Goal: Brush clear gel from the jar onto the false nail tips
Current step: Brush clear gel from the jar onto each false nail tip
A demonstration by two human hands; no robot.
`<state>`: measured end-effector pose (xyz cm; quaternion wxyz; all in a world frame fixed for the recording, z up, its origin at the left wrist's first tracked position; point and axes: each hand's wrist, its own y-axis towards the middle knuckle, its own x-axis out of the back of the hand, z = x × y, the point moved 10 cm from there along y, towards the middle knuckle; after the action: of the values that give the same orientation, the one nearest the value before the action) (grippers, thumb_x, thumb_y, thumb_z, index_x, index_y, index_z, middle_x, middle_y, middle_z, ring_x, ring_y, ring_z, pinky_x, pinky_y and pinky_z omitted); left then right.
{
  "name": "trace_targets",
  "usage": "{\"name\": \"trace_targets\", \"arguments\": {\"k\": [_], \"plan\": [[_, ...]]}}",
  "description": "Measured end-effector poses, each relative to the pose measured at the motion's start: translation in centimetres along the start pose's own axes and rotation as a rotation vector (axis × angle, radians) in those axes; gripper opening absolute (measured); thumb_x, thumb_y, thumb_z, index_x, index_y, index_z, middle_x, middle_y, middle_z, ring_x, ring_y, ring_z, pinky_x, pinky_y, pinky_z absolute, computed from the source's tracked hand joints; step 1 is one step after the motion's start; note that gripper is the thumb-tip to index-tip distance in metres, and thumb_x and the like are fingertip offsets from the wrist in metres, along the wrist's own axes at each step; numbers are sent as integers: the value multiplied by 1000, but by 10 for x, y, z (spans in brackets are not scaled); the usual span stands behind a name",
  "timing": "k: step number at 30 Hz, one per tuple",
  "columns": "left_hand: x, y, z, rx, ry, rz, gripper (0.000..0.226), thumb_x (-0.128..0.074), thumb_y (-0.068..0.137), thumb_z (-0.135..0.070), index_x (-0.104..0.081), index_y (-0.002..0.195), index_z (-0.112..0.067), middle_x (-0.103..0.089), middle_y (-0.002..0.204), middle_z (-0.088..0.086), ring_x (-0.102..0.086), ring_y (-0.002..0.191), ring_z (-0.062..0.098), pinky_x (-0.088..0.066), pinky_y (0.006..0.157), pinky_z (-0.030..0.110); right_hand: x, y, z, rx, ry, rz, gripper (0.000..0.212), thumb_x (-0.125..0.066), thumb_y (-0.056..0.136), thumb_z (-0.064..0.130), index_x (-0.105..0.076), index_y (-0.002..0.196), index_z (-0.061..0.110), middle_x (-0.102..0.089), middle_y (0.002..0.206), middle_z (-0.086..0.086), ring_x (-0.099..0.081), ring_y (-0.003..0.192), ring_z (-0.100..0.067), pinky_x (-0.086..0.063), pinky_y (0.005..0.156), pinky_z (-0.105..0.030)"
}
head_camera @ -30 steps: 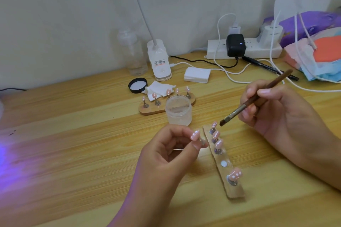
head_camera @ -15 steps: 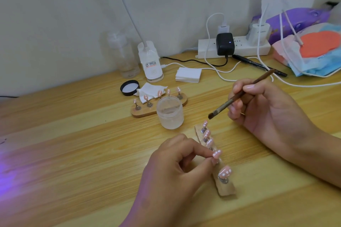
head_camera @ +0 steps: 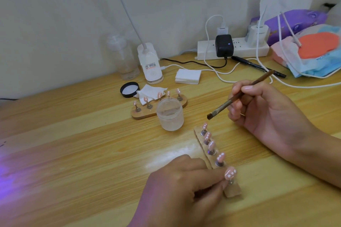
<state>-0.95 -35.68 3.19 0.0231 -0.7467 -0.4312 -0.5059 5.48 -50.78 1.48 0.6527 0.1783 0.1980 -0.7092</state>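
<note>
Left hand [head_camera: 184, 188] pinches the nail tip [head_camera: 230, 173] nearest it, right hand [head_camera: 263, 116] grips the brush [head_camera: 238, 97], jar [head_camera: 170, 116] off to its left.

You won't find a single word here that reads cleanly. The white lamp base [head_camera: 150, 64] carries a small sticker [head_camera: 150, 66] with a red band and lines of fine print, all too small to make out. The white charger [head_camera: 257, 33] in the power strip [head_camera: 241, 49] shows faint grey lettering on its face, and the blue packet [head_camera: 313, 66] at your far right has a few dark letters under its orange disc [head_camera: 318, 45], both too blurred to read.
</note>
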Motion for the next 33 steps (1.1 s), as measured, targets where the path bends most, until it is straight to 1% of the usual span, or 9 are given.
{"name": "trace_targets", "arguments": {"k": [5,9,14,18,20,23,26,30,33], "plan": [[2,0,-13,-92,119,-26,15,-62,83,-46,-74,93,-43,-51,68,-13,-26,65,-4,-32,46,9,-3,-1,3,51,-42,55,13,-56,75,19,-69,74,18,-57,66,2,-54,58,-8,-50,59,-18],[7,0,-26,-165,277,-107,22,-60,90,-41,-77,77,-35,-48,55,-10,-35,52,8,-28,48,12,-9,-2,7,127,-126,136,21,-53,81,17,-73,80,23,-60,72,1,-58,67,-10,-50,61,-19],[13,-3,-38,-235,369,-225,29,-55,96,-31,-78,79,-32,-49,57,-9,-37,52,10,-34,45,17,-11,-3,10,201,-205,166,31,-46,83,16,-76,82,23,-66,76,-1,-61,72,-11,-50,59,-21],[29,-4,-22,-85,56,-272,20,-55,94,-27,-71,95,-39,-56,72,-13,-41,59,2,-36,55,11,-9,-5,12,258,-272,160,35,-43,83,15,-77,85,21,-67,77,-3,-62,74,-12,-50,58,-21],[35,-5,4,103,-280,-275,15,-59,90,-33,-68,100,-39,-58,77,-12,-47,62,0,-39,59,12,-8,-7,14,302,-318,158,35,-43,84,13,-77,87,20,-68,80,-3,-62,77,-13,-50,59,-21],[39,-10,51,405,-712,-411,13,-69,76,-37,-75,88,-36,-66,82,-4,-52,64,0,-42,60,10,-8,-10,15,358,-363,155,35,-42,86,12,-76,90,19,-68,83,-3,-61,79,-14,-49,60,-20],[40,-12,74,530,-897,-505,16,-71,70,-35,-78,84,-29,-64,90,-7,-52,58,2,-44,56,15,-6,-10,16,390,-418,141,28,-49,86,18,-76,91,19,-65,80,0,-58,76,-11,-48,60,-19],[38,-14,81,571,-1018,-548,19,-71,69,-38,-77,84,-28,-60,118,-10,-61,70,4,-49,57,19,-1,-10,19,445,-434,108,22,-55,82,29,-73,92,21,-60,77,4,-53,71,-10,-49,63,-18],[33,-17,90,664,-1150,-592,8,-76,78,-26,-75,85,-30,-66,111,-9,-68,80,11,-53,58,21,-2,-12,24,497,-436,114,20,-68,85,42,-69,93,24,-57,74,3,-51,70,-12,-48,66,-19]]}}
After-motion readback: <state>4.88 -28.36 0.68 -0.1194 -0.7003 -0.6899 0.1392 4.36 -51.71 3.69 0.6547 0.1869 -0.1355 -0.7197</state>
